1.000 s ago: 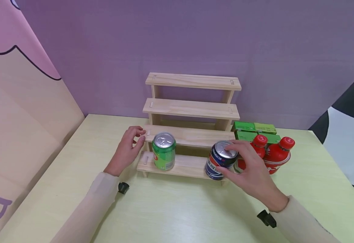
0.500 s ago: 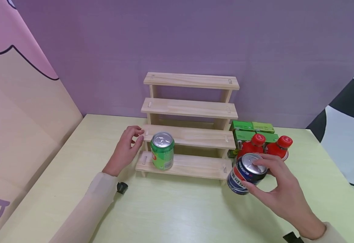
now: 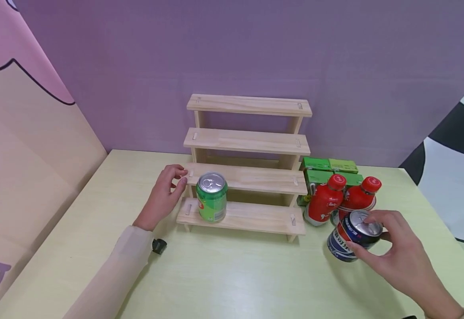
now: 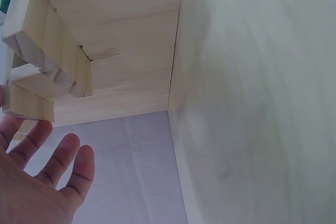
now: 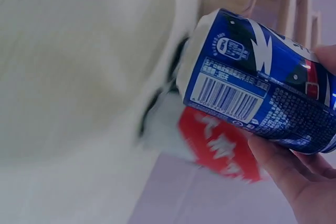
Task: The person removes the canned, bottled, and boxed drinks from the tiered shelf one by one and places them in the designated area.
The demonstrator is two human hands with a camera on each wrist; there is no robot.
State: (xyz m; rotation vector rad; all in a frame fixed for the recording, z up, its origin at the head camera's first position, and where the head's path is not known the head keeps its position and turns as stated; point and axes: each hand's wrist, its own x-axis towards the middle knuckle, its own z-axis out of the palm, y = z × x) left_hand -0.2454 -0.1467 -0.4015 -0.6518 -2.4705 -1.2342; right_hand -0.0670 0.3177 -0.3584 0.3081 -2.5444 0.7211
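Note:
My right hand point(image 3: 405, 261) grips a dark blue beverage can point(image 3: 353, 237), thumb and fingers around its sides. The can is tilted just above the table, right of the stepped shelf and in front of the red bottles. Its barcode side and base show in the right wrist view, with the can point(image 5: 262, 87) held clear of the tabletop. A green beverage can point(image 3: 212, 201) stands upright on the lowest step, toward the left. My left hand point(image 3: 162, 192) rests its loosely bent fingertips at the left end of the second-lowest step of the wooden shelf point(image 3: 248, 141).
Two red bottles point(image 3: 327, 199) with red caps stand right of the shelf. Several green cartons point(image 3: 317, 170) sit behind them. A purple backdrop point(image 3: 252, 48) rises behind the pale table point(image 3: 232, 270).
My right hand has carried the blue can off the right end of the lowest step, rightward and toward me. My left hand stays at the shelf's left end.

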